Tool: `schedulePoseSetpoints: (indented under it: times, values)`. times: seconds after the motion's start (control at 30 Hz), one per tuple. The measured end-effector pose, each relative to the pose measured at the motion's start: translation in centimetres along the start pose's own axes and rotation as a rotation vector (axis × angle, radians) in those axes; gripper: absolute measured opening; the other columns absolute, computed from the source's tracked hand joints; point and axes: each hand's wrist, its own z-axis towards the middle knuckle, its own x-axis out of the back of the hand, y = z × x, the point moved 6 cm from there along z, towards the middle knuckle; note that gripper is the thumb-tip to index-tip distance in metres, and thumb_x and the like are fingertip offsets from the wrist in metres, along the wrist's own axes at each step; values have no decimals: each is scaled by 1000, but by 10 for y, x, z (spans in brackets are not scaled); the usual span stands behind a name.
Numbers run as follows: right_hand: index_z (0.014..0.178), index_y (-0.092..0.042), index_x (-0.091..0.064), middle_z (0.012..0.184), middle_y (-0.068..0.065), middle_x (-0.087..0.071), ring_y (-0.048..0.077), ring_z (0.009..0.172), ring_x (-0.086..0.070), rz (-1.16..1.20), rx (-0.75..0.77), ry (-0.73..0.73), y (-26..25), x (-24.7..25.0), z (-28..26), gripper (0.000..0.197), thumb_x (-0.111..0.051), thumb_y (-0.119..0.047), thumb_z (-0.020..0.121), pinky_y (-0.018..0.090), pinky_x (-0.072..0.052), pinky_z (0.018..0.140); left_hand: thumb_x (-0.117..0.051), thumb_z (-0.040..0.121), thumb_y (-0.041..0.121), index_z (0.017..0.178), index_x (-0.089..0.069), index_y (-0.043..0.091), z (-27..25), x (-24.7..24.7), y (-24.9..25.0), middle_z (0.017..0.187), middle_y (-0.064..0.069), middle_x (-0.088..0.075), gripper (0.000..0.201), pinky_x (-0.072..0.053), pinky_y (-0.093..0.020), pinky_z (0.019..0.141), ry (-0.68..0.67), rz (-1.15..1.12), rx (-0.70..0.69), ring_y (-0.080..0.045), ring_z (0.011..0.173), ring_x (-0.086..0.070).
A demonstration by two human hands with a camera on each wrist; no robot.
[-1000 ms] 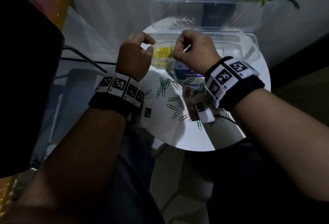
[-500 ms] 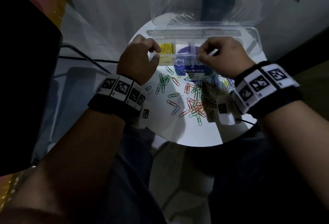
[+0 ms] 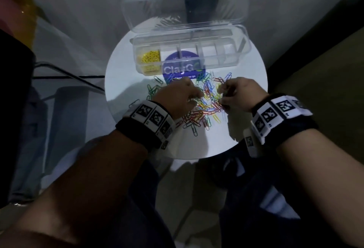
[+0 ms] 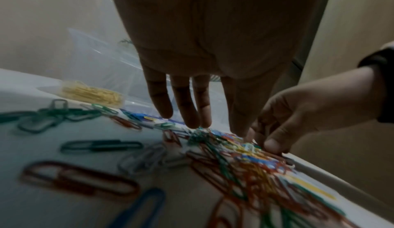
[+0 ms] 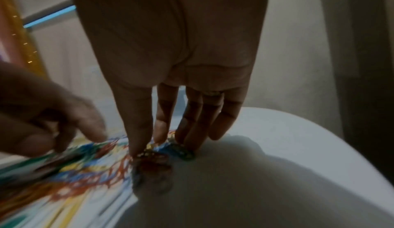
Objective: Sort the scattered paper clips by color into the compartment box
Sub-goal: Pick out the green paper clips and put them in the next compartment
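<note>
Paper clips (image 3: 204, 108) lie tangled mid-desk (image 3: 126, 82), at 6 o'clock of the compartment box (image 3: 226, 58); my straight left-hand fingers (image 4: 183, 113) and right-hand fingers (image 5: 140, 130) touch the heap, holding nothing I can make out, so I risk lifting mixed-colour clumps.

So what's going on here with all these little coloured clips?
A person is sorting paper clips by colour into a clear compartment box on a small round table. Only yellow clips are in the box so far, in its leftmost compartment. Both the left hand and the right hand are down in the mixed pile, fingers reaching into it. Whether either holds a clip is unclear.
</note>
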Motion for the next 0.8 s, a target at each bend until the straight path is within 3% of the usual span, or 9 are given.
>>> schedulePoseSetpoints:
  times: [0.13,0.27,0.37,0.47,0.57,0.63,0.73,0.8]
  values:
    - [118,-19,-62,117,15,-51,28,107,-55,-65,92,-37,-14,-18,-1,44,-73,-19,75,28,-42,92,-60,86,33,115,-64,33,4,-8,5,120,0,-51,29,-42,-36,96,-44,146,-29,-21,114,-48]
    - [125,-21,-57,120,15,-43,28,108,-52,-7,93,-36,-16,-20,0,52,-72,-17,75,29,-42,95,-60,83,26,116,-63,35,6,5,-11,118,-3,-51,34,-43,-37,95,2,210,55,-24,115,-48]
    - [111,-17,-63,109,12,-52,23,93,-55,33,30,23,-7,-6,2,36,-71,-16,75,24,-41,83,-61,84,28,117,-62,33,3,18,-26,122,-6,-51,34,-42,-39,97,29,228,145,-27,118,-45]
    - [79,-19,-63,83,3,-61,16,75,-55,118,-15,36,-1,2,2,7,-66,-13,75,23,-43,71,-63,83,26,118,-62,25,2,24,-25,123,-9,-51,34,-40,-37,98,93,152,123,-28,117,-45]
    - [58,-24,-51,61,-10,-54,2,58,-49,77,-41,23,2,1,4,24,-62,-16,77,7,-37,54,-62,85,27,112,-66,23,3,13,-5,113,-7,-56,28,-42,-36,94,66,46,-7,-26,110,-50]
    - [59,-22,-53,60,-10,-53,4,58,-50,47,-49,15,2,-1,5,22,-63,-16,77,3,-33,49,-62,85,33,111,-67,24,4,-1,6,113,-4,-58,28,-44,-38,93,-13,92,-65,-26,108,-53]
    - [72,-20,-60,70,-2,-60,15,72,-55,69,-54,26,0,-5,6,8,-66,-20,77,21,-40,61,-58,87,36,109,-66,25,5,-12,11,115,-1,-59,26,-44,-38,91,-33,258,-86,-27,107,-54]
    - [74,-19,-60,76,1,-61,18,77,-55,64,-58,78,0,-6,9,8,-66,-24,78,23,-39,67,-57,87,32,102,-66,22,5,-12,12,113,-1,-59,20,-42,-36,87,-3,284,-94,-27,104,-56]
